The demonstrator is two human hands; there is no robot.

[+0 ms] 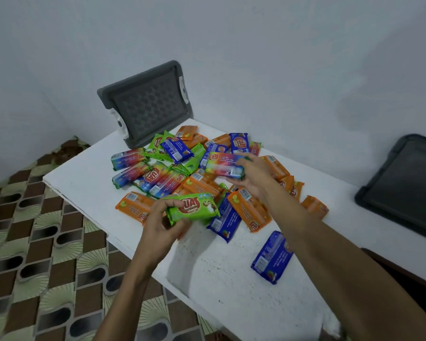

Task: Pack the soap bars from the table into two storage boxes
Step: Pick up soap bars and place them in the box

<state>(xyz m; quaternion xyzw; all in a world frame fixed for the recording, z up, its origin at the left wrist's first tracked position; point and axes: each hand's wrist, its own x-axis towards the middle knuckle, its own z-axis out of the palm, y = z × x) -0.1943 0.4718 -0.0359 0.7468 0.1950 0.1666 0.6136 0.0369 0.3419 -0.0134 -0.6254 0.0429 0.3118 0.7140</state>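
Note:
Several wrapped soap bars in green, orange, blue and rainbow wrappers lie in a heap (172, 173) on the white table (84, 178). My left hand (160, 222) grips a green soap bar (192, 209) just above the heap's near edge. Over the heap's right side, my right hand (253, 178) holds a rainbow soap bar (223, 166). One blue soap bar (272, 257) lies apart, near the table's front. No storage box body is in view.
A grey box lid (145, 104) leans against the wall behind the heap. A second dark lid (403, 185) lies at the table's right end. Patterned floor (35, 242) shows to the left of the table.

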